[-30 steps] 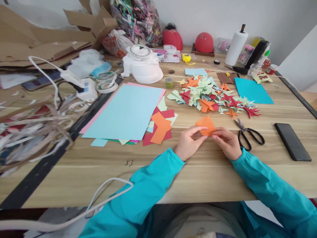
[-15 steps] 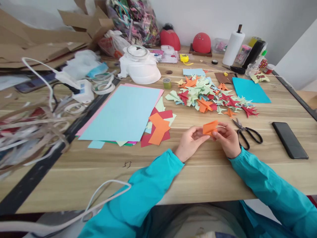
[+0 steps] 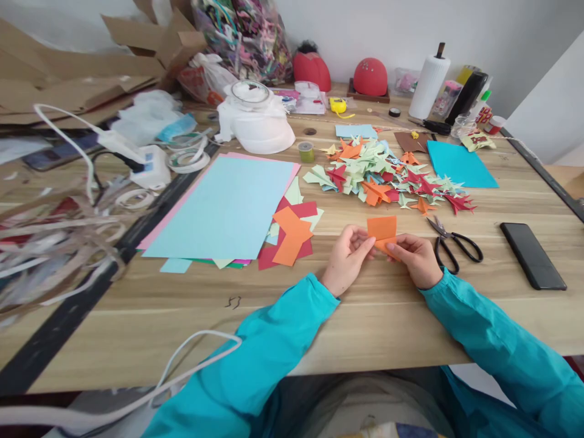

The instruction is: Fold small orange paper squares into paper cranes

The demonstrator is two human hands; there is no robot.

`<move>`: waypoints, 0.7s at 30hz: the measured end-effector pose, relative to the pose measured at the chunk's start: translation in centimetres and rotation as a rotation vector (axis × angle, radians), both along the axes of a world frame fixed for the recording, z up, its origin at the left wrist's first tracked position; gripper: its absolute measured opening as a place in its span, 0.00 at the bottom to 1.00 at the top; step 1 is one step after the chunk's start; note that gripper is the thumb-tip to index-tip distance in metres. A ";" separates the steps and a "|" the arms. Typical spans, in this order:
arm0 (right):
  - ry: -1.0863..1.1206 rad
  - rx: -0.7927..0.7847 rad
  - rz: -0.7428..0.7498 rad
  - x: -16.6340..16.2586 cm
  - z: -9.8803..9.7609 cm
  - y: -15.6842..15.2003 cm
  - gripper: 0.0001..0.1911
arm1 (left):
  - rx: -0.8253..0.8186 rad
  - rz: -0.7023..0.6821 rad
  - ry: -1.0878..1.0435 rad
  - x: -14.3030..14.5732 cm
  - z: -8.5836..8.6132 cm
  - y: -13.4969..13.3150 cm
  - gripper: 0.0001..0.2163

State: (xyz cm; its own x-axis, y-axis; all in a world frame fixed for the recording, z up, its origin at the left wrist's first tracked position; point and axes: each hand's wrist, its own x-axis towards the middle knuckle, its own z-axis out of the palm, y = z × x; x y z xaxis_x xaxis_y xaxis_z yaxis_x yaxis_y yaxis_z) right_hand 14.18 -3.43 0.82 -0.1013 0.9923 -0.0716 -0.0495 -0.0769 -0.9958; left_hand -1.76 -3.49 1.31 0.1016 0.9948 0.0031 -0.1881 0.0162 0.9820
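A small folded piece of orange paper (image 3: 382, 229) is held just above the wooden table (image 3: 365, 316) between both hands. My left hand (image 3: 345, 258) pinches its left lower corner with thumb and fingers. My right hand (image 3: 415, 260) pinches its lower right part. Both arms wear teal sleeves. Behind the hands lies a heap of folded paper shapes (image 3: 387, 175) in orange, red, pale green and light blue. Black-handled scissors (image 3: 454, 241) lie just right of my right hand.
A stack of coloured sheets topped by light blue paper (image 3: 225, 207) and loose orange and red cut pieces (image 3: 292, 234) lie to the left. A black phone (image 3: 532, 255) and a teal sheet (image 3: 460, 164) are at the right. Cardboard, tape rolls, cables and strips crowd the left side.
The orange paper has been turned and folded: from a flat tilted piece it became a narrower upright rectangle. Both hands stayed in place, fingers reworking their pinch.
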 end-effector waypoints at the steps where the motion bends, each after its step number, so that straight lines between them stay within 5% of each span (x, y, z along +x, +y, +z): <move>1: 0.002 -0.008 0.000 0.0 0.0 0.0 0.14 | 0.055 0.035 0.001 0.0 -0.1 0.0 0.11; 6: 0.034 -0.016 0.023 0.1 -0.4 0.1 0.14 | 0.297 -0.003 0.213 -0.3 -0.6 -0.1 0.06; 13: 0.049 0.031 0.074 0.2 -0.5 0.1 0.13 | 0.100 -0.003 0.131 0.0 -0.4 -0.1 0.07; 21: 0.019 0.027 0.063 0.1 -0.4 0.2 0.13 | 0.127 0.032 0.160 0.0 -0.5 -0.1 0.05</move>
